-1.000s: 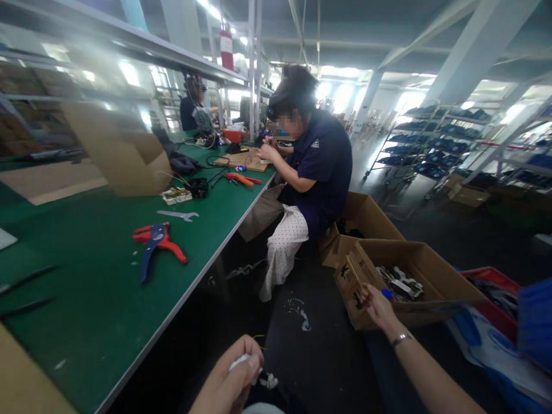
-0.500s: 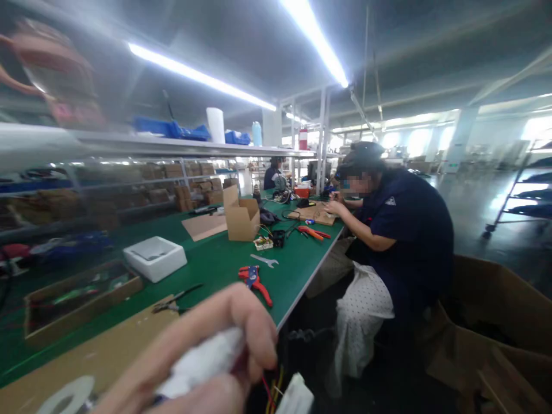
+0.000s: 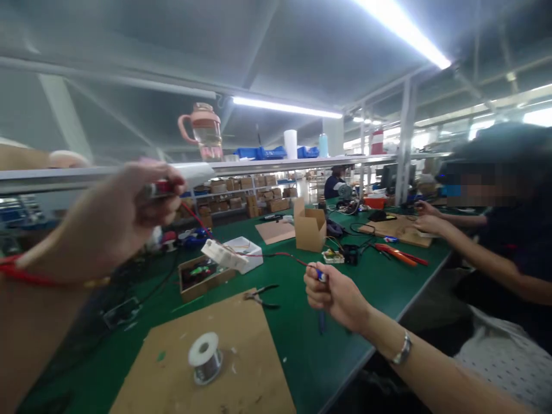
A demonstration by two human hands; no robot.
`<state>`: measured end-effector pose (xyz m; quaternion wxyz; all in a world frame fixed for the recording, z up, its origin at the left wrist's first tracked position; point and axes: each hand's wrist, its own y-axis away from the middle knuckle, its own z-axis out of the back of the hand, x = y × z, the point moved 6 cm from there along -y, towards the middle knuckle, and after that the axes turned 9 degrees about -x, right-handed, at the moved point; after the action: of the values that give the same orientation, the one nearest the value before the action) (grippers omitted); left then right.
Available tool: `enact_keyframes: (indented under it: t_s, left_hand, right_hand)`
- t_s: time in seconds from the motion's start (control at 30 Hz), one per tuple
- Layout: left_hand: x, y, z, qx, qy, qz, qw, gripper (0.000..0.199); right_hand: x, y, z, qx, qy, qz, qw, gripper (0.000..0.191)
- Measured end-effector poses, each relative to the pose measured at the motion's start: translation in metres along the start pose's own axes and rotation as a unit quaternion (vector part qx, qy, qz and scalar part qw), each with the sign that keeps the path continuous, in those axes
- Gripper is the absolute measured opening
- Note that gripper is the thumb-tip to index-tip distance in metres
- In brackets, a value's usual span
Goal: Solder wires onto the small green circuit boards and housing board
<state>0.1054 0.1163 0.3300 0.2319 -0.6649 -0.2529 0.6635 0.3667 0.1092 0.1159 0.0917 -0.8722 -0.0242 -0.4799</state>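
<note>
My left hand point(image 3: 140, 213), blurred, is raised at the left. Its fingers are closed around a red wire point(image 3: 195, 215) and a small dark red piece that they mostly hide. My right hand point(image 3: 334, 293) is closed over the bench, gripping the other end of the wire. A small blue-and-white piece point(image 3: 321, 275) shows by its thumb. Between the hands, a white plastic housing point(image 3: 224, 255) hangs tilted on the wire, in front of a white box point(image 3: 252, 263). Below lies a brown board point(image 3: 172, 368) with a solder spool point(image 3: 206, 357) standing on it.
Pliers point(image 3: 262, 296) lie at the board's far edge. A parts tray point(image 3: 207, 282) and a cardboard box point(image 3: 310, 230) stand farther back. Orange-handled pliers point(image 3: 401, 254) lie near a co-worker point(image 3: 509, 230) on the right. A pink-lidded jug point(image 3: 206, 131) stands on the shelf.
My view has turned left. A hand close to the camera, holding something white, has moved away; both hands now appear apart, with the wire and white housing between them.
</note>
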Motion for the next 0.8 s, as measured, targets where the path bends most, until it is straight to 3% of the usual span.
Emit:
enact_keyframes:
  t_s: [0.17,0.33,0.47,0.63,0.8]
  left_hand:
    - [0.057,-0.021,0.031,-0.025,-0.091,0.025,0.995,0.012]
    - [0.133,-0.017,0.051,-0.016,-0.128,0.077,0.989,0.018]
    - [0.184,-0.009,0.042,0.031,-0.152,0.109,0.982,0.020]
    - [0.222,0.003,0.021,0.111,-0.190,0.111,0.969,0.023]
    - [0.258,0.041,0.018,0.231,-0.300,0.147,0.914,0.022]
  right_hand:
    - [-0.036,-0.079,-0.028,0.002,-0.008,-0.012,1.000,0.034]
    - [-0.090,-0.125,-0.037,0.002,-0.010,-0.074,0.997,0.035]
    - [-0.117,-0.139,-0.037,-0.001,-0.029,-0.100,0.995,0.037]
    - [-0.137,-0.142,-0.033,-0.010,-0.052,-0.134,0.990,0.036]
    - [-0.152,-0.139,-0.023,-0.064,-0.085,-0.155,0.982,0.034]
